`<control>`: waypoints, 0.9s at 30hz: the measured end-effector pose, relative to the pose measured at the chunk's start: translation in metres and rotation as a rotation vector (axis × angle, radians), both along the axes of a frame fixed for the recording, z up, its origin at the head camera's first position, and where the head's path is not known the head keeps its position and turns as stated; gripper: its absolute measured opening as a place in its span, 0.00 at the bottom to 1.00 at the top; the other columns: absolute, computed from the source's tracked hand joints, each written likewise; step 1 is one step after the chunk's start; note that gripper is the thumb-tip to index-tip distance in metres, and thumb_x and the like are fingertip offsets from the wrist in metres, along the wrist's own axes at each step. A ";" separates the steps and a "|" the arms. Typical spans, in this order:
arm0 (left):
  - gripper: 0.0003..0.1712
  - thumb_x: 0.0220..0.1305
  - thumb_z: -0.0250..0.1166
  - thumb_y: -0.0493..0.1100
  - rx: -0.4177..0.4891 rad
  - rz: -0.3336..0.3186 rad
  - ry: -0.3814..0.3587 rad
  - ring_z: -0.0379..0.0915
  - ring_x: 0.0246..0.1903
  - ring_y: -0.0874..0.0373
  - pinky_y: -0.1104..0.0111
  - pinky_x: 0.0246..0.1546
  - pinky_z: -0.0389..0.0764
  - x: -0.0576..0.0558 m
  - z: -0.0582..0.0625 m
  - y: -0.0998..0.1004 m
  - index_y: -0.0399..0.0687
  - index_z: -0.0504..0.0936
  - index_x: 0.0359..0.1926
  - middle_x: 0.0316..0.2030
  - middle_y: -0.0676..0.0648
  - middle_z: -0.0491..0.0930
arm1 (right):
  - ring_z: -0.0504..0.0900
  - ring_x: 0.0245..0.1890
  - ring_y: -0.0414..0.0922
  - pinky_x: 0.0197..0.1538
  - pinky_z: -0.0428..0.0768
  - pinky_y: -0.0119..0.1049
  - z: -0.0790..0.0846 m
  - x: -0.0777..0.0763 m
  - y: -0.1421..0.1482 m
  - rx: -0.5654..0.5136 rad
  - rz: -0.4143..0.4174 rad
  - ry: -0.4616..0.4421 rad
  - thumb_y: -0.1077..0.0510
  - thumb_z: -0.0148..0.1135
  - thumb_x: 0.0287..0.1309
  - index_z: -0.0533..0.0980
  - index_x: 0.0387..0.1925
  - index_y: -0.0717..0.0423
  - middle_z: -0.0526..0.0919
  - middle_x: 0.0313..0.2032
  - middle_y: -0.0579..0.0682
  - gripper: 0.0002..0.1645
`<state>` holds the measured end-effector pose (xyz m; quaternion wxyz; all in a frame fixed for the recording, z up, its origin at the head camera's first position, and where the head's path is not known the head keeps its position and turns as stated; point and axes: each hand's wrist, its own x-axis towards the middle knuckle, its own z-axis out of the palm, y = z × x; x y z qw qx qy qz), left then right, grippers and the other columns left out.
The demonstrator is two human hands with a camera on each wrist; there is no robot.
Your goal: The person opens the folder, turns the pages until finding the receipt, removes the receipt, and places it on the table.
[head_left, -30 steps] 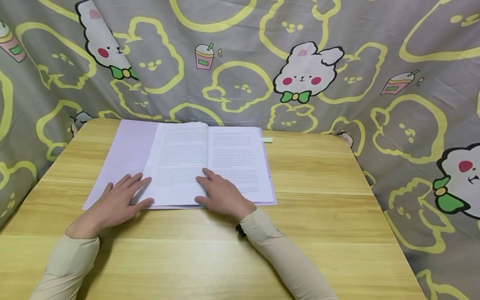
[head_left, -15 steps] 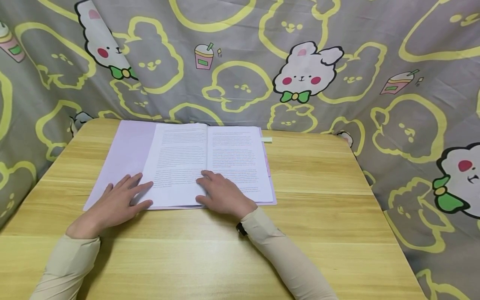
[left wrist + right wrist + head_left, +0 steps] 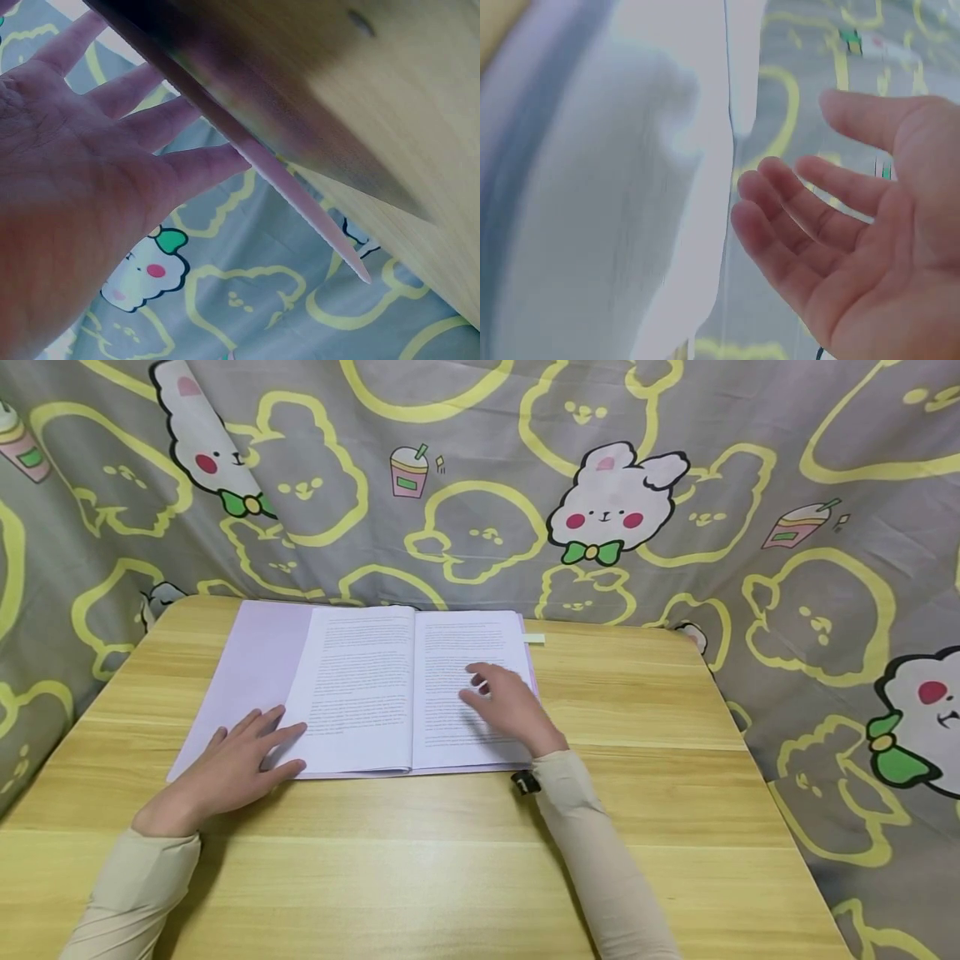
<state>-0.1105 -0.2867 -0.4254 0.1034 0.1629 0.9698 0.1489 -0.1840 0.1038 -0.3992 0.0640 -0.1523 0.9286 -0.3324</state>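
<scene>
A folder of printed pages [image 3: 363, 668] lies spread on the table, its lilac cover [image 3: 258, 652] flat at the left. My left hand [image 3: 236, 764] rests on the lower left of the folder with fingers spread; in the left wrist view the fingertips of the left hand [image 3: 90, 157] meet the folder's lilac edge [image 3: 300, 195]. Over the right-hand page [image 3: 461, 643] hovers my right hand [image 3: 510, 702], fingers loosely bent and holding nothing. From the right wrist, that hand [image 3: 870, 247] appears apart from the white pages [image 3: 630, 187], palm facing them.
A pale green tab [image 3: 535, 639] sticks out at the folder's right edge. The wooden table [image 3: 637, 760] carries the folder near its far edge. Grey curtain [image 3: 480, 460] with cartoon rabbits hangs behind and along both sides. A black band [image 3: 525, 782] shows at the right cuff.
My right hand has lifted off the lower middle of the pages and moved right and up over the right page. The left hand has stayed in place.
</scene>
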 end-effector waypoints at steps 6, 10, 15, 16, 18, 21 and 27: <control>0.41 0.71 0.59 0.66 -0.002 -0.002 0.000 0.45 0.73 0.22 0.21 0.61 0.48 -0.001 0.000 -0.001 0.46 0.70 0.74 0.76 0.28 0.54 | 0.84 0.52 0.55 0.55 0.81 0.49 -0.001 -0.013 0.040 -0.073 -0.180 -0.027 0.50 0.59 0.73 0.74 0.66 0.61 0.85 0.52 0.58 0.28; 0.41 0.71 0.59 0.66 -0.002 -0.002 0.002 0.46 0.73 0.22 0.21 0.61 0.48 0.000 0.000 0.000 0.47 0.70 0.74 0.76 0.28 0.54 | 0.82 0.55 0.55 0.56 0.81 0.50 -0.004 -0.018 0.059 -0.097 -0.306 -0.077 0.50 0.57 0.73 0.74 0.66 0.60 0.83 0.53 0.59 0.27; 0.40 0.71 0.59 0.66 -0.007 -0.004 0.005 0.46 0.73 0.22 0.21 0.61 0.49 -0.001 -0.001 0.000 0.47 0.70 0.74 0.76 0.28 0.54 | 0.82 0.52 0.54 0.54 0.81 0.47 -0.009 -0.021 0.073 -0.096 -0.388 -0.123 0.52 0.53 0.75 0.76 0.63 0.61 0.83 0.53 0.59 0.24; 0.40 0.71 0.59 0.66 -0.008 -0.004 0.004 0.46 0.73 0.22 0.21 0.61 0.49 -0.001 -0.001 0.000 0.47 0.70 0.74 0.76 0.28 0.55 | 0.82 0.51 0.54 0.53 0.81 0.47 -0.010 -0.022 0.074 -0.094 -0.391 -0.130 0.52 0.52 0.75 0.76 0.63 0.62 0.84 0.53 0.60 0.24; 0.40 0.71 0.59 0.66 -0.008 -0.002 0.004 0.46 0.73 0.22 0.21 0.61 0.49 0.000 0.000 0.001 0.47 0.70 0.74 0.76 0.28 0.55 | 0.82 0.50 0.54 0.53 0.80 0.47 -0.012 -0.022 0.076 -0.073 -0.393 -0.129 0.52 0.52 0.75 0.78 0.61 0.62 0.84 0.53 0.60 0.23; 0.40 0.71 0.59 0.66 -0.008 0.000 0.004 0.46 0.73 0.22 0.21 0.61 0.49 0.000 0.001 0.001 0.46 0.70 0.73 0.76 0.28 0.55 | 0.82 0.51 0.54 0.54 0.79 0.48 -0.015 -0.023 0.077 -0.032 -0.374 -0.131 0.52 0.52 0.76 0.78 0.61 0.62 0.84 0.53 0.60 0.23; 0.41 0.71 0.59 0.66 -0.001 0.001 -0.004 0.45 0.73 0.22 0.21 0.62 0.48 0.000 0.002 0.001 0.46 0.70 0.74 0.76 0.28 0.54 | 0.82 0.54 0.55 0.57 0.80 0.49 -0.019 -0.024 0.076 -0.008 -0.350 -0.143 0.53 0.55 0.74 0.78 0.61 0.61 0.84 0.54 0.60 0.22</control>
